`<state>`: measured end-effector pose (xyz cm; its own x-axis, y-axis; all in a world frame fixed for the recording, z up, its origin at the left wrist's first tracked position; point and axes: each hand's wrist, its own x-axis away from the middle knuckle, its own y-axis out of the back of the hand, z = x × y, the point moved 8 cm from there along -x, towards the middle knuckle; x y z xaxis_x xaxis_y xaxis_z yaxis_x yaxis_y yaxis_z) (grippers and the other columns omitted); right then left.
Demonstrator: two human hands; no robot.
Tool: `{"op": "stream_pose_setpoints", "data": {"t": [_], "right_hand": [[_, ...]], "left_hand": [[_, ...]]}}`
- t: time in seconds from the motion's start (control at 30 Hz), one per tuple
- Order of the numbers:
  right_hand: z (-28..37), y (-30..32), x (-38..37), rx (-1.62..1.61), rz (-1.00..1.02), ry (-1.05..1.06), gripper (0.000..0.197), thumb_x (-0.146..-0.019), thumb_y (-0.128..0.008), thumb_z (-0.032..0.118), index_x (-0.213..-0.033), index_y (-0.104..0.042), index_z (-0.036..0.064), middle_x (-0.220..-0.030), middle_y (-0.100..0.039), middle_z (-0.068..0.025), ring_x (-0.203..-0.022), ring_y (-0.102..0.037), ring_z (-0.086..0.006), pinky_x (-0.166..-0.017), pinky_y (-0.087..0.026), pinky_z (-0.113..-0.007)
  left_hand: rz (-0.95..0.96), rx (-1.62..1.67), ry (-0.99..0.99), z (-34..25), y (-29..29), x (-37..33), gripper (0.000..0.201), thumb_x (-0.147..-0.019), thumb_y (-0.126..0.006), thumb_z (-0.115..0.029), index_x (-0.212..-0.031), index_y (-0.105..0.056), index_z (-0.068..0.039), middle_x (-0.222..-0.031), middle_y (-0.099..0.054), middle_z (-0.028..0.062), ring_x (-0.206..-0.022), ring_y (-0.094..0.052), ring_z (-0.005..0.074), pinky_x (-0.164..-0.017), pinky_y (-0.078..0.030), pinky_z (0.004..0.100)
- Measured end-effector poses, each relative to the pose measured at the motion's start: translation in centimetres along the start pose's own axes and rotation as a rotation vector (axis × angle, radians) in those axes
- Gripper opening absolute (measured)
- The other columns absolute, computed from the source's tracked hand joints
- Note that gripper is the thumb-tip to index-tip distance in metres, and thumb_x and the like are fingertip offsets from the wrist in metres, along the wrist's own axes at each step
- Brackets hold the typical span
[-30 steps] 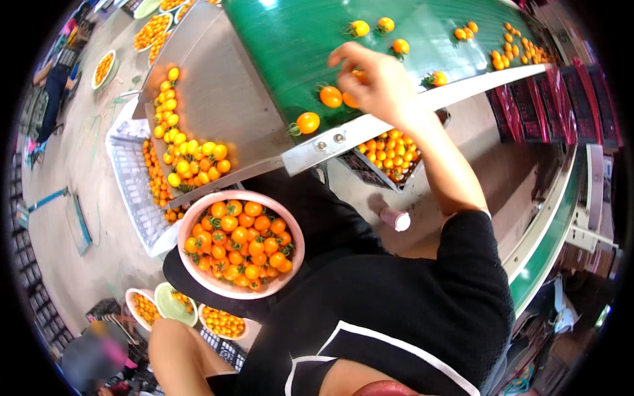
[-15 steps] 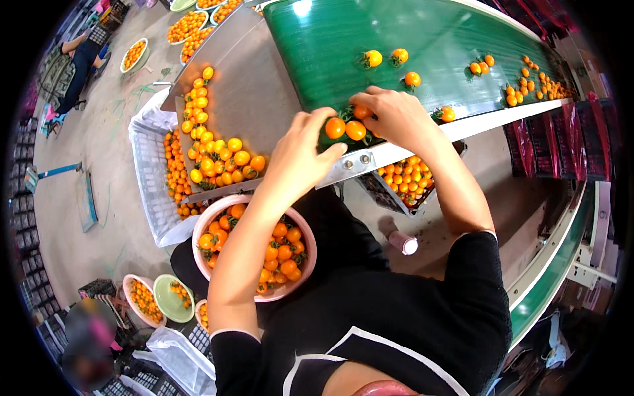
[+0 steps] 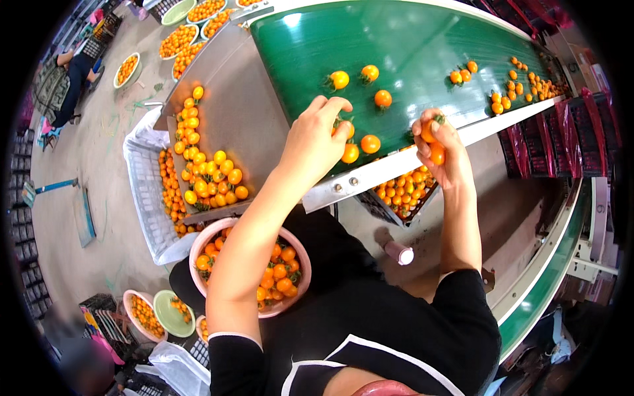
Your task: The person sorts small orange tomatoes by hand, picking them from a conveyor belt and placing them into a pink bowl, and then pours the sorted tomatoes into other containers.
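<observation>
My left hand (image 3: 310, 135) is over the near edge of the green conveyor belt (image 3: 409, 39), thumb and fingers curled around an orange cherry tomato (image 3: 347, 130) that they partly cover. Beside it on the belt lie two more loose tomatoes (image 3: 360, 148). Above the belt's white side rail (image 3: 389, 165), my right hand (image 3: 446, 148) is turned partly palm-up and closed around two orange tomatoes (image 3: 432, 142), one showing a green stem. Farther up the belt are three single tomatoes (image 3: 339, 80). A pink bowl (image 3: 307, 264) of orange tomatoes rests at my lap, beneath my left forearm.
Left of the belt, a metal chute (image 3: 228, 72) holds yellow-orange tomatoes above a white lined crate (image 3: 142, 191). A dark crate (image 3: 403, 214) of tomatoes stands under the rail, near a pink bottle (image 3: 399, 253). More tomatoes (image 3: 541, 89) lie at the belt's right end. Another person (image 3: 69, 82) is far left.
My right hand has moved right, away from my left hand, and now holds two tomatoes. The loose tomatoes on the belt have shifted left. My left hand remains at the near edge.
</observation>
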<state>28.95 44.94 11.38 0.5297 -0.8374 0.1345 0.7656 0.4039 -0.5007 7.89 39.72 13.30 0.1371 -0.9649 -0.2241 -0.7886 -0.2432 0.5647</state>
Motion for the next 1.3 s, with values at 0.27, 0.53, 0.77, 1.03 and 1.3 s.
{"op": "stream_pose_setpoints", "data": {"t": [0.27, 0.53, 0.77, 1.03, 1.3], "right_hand": [[0.9, 1.0, 1.7, 0.280, -0.087, 0.047, 0.010, -0.096, -0.053, 0.009, -0.105, -0.056, 0.0053, -0.100, -0.062, -0.0067, -0.069, -0.051, -0.0062, -0.051, -0.039, -0.021], [-1.4, -6.0, 4.6, 0.288, 0.281, -0.134, 0.027, -0.092, -0.056, 0.016, -0.113, -0.052, 0.0002, -0.098, -0.065, -0.0108, -0.066, -0.055, -0.0084, -0.055, -0.044, -0.020], [-16.3, -18.2, 10.4, 0.641, 0.836, -0.042, 0.025, -0.085, -0.065, 0.013, -0.108, -0.058, 0.0072, -0.090, -0.064, -0.0080, -0.073, -0.062, -0.0173, -0.064, -0.051, -0.031], [-23.4, -21.8, 15.8, 1.265, 1.091, 0.977, 0.038, -0.083, -0.060, 0.025, -0.119, -0.056, 0.0148, -0.128, -0.052, -0.0073, -0.126, -0.045, -0.0250, -0.103, -0.035, -0.046], [-21.3, -19.9, 14.7, 1.245, 1.067, 0.797, 0.064, -0.075, -0.070, 0.040, -0.130, -0.053, 0.0147, -0.144, -0.043, -0.0084, -0.134, -0.038, -0.0263, -0.109, -0.030, -0.050]], "left_hand": [[-0.080, -0.341, 0.002, 0.7, 0.0, -5.2, 0.031, -0.084, -0.065, -0.010, -0.114, -0.061, -0.009, -0.107, -0.059, 0.0139, -0.096, -0.063, 0.0350, -0.080, -0.052, 0.0429], [0.146, 0.616, 0.424, 7.2, 1.5, -2.1, 0.027, -0.097, -0.057, -0.024, -0.118, -0.058, -0.008, -0.102, -0.068, 0.0104, -0.070, -0.058, 0.0146, -0.058, -0.045, 0.0265], [-0.009, 0.721, 0.403, 4.4, 8.6, 8.4, 0.037, -0.095, -0.057, -0.028, -0.122, -0.056, -0.004, -0.100, -0.064, 0.0076, -0.063, -0.044, 0.0035, -0.052, -0.033, 0.0168], [-0.307, -0.490, 0.229, 5.1, 9.9, 31.1, 0.041, -0.077, -0.072, -0.006, -0.115, -0.059, 0.001, -0.105, -0.063, 0.0197, -0.093, -0.061, 0.0372, -0.085, -0.050, 0.0414], [-0.372, -0.662, 0.198, 3.0, 8.6, 32.7, 0.044, -0.080, -0.064, -0.020, -0.117, -0.059, 0.001, -0.133, -0.049, 0.0203, -0.116, -0.045, 0.0393, -0.101, -0.036, 0.0493]]}}
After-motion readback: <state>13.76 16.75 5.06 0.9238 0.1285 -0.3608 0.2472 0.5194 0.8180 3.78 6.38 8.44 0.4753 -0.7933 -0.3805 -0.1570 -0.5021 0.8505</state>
